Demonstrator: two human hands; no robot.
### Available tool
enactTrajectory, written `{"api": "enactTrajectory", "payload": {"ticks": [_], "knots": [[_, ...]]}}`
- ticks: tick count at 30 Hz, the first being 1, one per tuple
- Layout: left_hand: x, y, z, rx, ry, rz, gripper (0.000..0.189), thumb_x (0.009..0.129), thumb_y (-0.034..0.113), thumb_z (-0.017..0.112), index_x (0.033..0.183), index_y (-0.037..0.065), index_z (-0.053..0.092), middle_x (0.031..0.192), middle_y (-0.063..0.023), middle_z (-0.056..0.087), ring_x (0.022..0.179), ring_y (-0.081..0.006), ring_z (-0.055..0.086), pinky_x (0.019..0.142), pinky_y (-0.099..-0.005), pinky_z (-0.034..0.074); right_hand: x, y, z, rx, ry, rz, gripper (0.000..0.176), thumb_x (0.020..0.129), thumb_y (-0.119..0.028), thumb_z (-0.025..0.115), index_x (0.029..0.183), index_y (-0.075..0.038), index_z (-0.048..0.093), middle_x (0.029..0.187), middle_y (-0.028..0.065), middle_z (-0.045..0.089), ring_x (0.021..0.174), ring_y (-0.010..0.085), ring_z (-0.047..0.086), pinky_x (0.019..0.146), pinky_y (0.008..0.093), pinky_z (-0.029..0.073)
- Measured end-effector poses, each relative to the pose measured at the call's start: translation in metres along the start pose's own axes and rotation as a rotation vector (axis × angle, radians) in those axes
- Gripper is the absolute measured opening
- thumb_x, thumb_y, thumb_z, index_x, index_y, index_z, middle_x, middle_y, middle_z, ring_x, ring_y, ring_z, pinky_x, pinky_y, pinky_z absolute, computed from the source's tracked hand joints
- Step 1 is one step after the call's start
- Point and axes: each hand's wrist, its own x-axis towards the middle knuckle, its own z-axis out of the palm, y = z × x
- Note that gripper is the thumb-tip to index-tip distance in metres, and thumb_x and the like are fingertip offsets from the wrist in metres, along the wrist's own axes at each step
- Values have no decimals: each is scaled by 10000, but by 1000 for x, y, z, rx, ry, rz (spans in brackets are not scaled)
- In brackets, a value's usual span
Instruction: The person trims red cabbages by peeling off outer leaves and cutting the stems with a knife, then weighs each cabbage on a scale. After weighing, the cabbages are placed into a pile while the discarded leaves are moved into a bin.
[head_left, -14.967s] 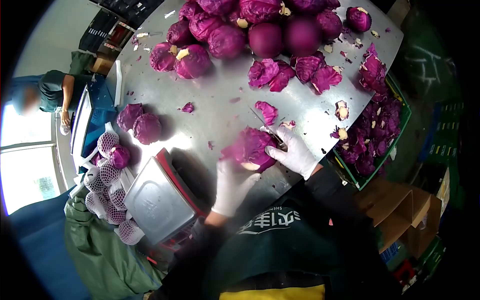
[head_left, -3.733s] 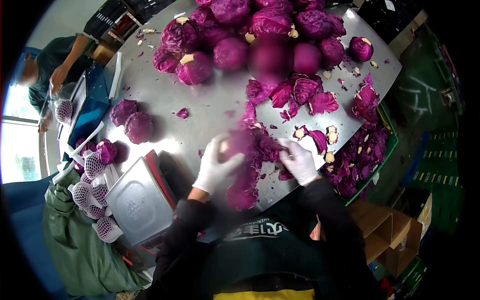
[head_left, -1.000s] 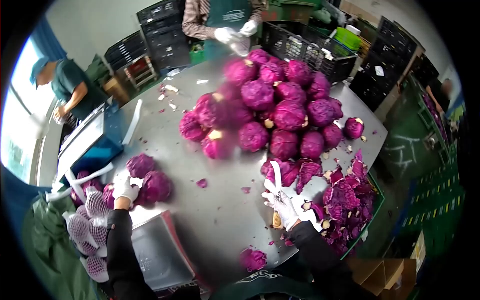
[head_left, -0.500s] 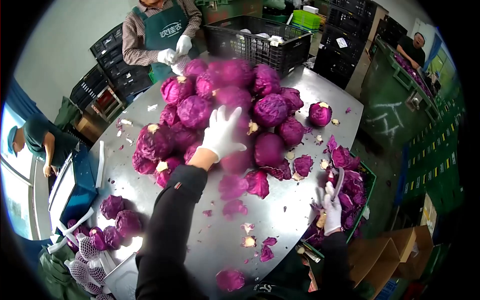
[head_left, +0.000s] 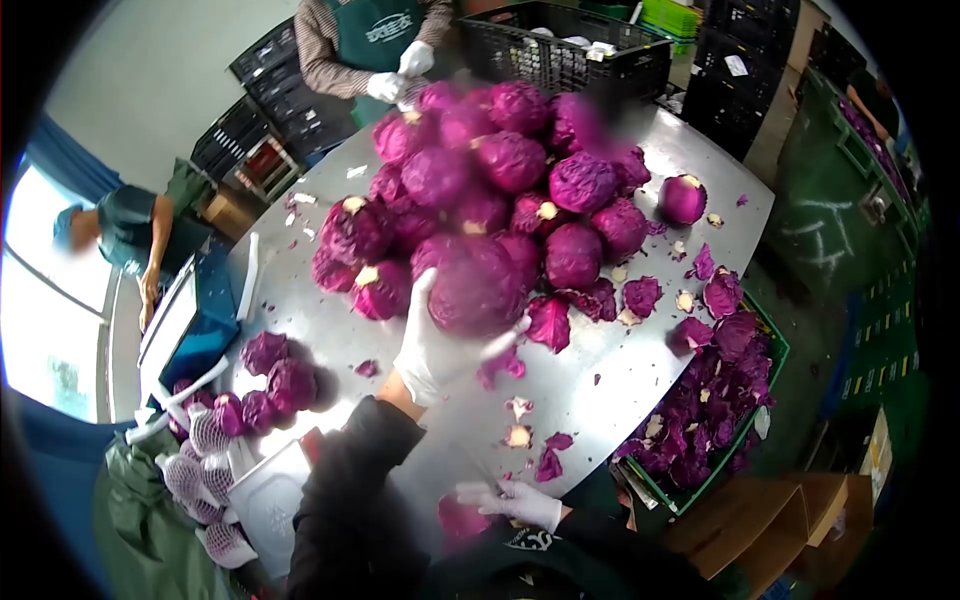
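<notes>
With fingers and thumb spread around it, my white-gloved left hand [head_left: 430,350] holds a large red cabbage [head_left: 476,287] from below, at the near side of the pile. Other red cabbages [head_left: 583,183] are heaped behind it, several with pale cut stems showing. My gloved right hand [head_left: 515,503] is low over the table's near edge, its fingers pointing left. A thin, blurred knife blade [head_left: 487,468] seems to rise from it; the handle is hidden. Beside that hand lies a loose purple leaf [head_left: 462,518].
Leaf scraps and stem pieces [head_left: 518,437] litter the metal table [head_left: 590,420]. A green crate [head_left: 783,345] of trimmed leaves stands at right. Small cabbages [head_left: 292,385] and foam nets [head_left: 185,475] are at left. Across the table stands a gloved co-worker [head_left: 385,45] near a black crate [head_left: 560,50].
My left hand has drawn a cabbage from the pile toward me. My right hand has moved from the leaf crate to the table's near edge. The view has shifted.
</notes>
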Motion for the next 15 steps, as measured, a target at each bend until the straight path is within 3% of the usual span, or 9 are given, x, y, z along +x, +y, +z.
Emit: {"api": "enactTrajectory", "payload": {"ticks": [2,3,5,7,9,10,13,14,15], "knots": [[-24,-15,-4,-266,-49,-97,718,907,563,567,1487,182,385,1517,-101,414,1387,-351,397,1068,-633,387,-15,-61,18,-427,347,134,433,1025,-275,559,1378,-24,557,1378,53,604,1232,148,580,1047,295,438],[-36,-20,-5,-313,-69,-170,773,892,617,560,1495,172,373,1518,-124,400,1385,-386,388,1039,-636,426,-11,-32,-17,-611,540,-175,389,1005,-257,581,1311,-18,610,1299,96,649,1199,144,600,1028,298,452],[-58,-41,-24,418,-143,147,842,871,664,560,1510,158,350,1518,-152,381,1374,-422,385,1020,-630,452,-30,-42,-58,-664,984,-448,380,1020,-259,569,1291,6,608,1194,84,665,1064,141,614,922,294,478],[-78,-57,-35,344,-203,118,886,859,687,564,1523,150,331,1520,-172,365,1365,-448,386,1009,-626,466,-54,-60,-101,-572,1248,-659,376,1035,-260,557,1270,29,606,1089,73,681,928,138,628,815,291,505],[-92,-67,-38,-544,-247,-228,903,857,688,572,1533,146,314,1524,-184,353,1358,-462,392,1007,-623,468,-71,-67,-109,-449,1236,-738,384,1041,-234,553,1337,11,556,1048,59,684,832,105,630,710,253,508],[-98,-73,-39,-531,-243,-208,909,855,685,577,1535,144,309,1521,-192,353,1360,-467,387,1013,-621,465,-76,-78,-94,-380,1187,-737,423,1039,-207,554,1415,-20,506,1059,51,678,804,73,625,657,216,497],[-117,-89,-44,-518,-194,-174,927,850,682,586,1540,134,299,1518,-207,349,1365,-480,376,1026,-619,456,-75,-74,-37,-276,1047,-344,445,1021,-188,582,1451,-105,498,987,33,683,733,35,611,564,181,472],[-122,-92,-46,-526,-167,-174,933,847,685,586,1539,130,299,1520,-207,346,1366,-484,374,1027,-621,453,-71,-77,-10,-444,1026,-322,416,1003,-161,608,1405,-83,532,856,5,670,673,31,586,519,201,459],[-128,-95,-47,-532,-140,-171,939,844,689,586,1539,125,299,1523,-207,342,1367,-488,372,1028,-624,449,-59,-71,5,-472,1034,-467,374,985,-130,624,1346,-53,563,759,-15,648,653,25,567,546,199,460]]}}
